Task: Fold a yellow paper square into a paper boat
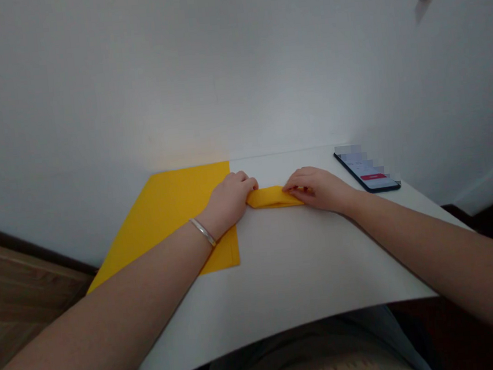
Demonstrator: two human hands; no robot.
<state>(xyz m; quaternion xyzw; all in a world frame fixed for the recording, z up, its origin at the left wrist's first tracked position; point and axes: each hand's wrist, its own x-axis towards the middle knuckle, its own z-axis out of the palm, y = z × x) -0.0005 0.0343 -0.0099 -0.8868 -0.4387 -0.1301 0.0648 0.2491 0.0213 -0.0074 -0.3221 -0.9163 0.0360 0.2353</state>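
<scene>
A narrow strip of folded yellow paper [269,197] lies crosswise on the white table, between my two hands. My left hand [231,198], with a silver bangle at the wrist, has its fingers closed on the strip's left end. At the other end, my right hand [310,187] pinches the strip between thumb and fingers. A long opening or fold line shows along the strip's near side. Beneath my left hand and forearm is a large flat yellow sheet [173,201], its right edge straight and partly covered by the hand.
A phone [369,170] with its screen lit lies at the right of the white table [315,265]. The table's far edge meets a pale wall [226,65]. Wooden panelling [20,276] stands at the left. My lap is below the near edge.
</scene>
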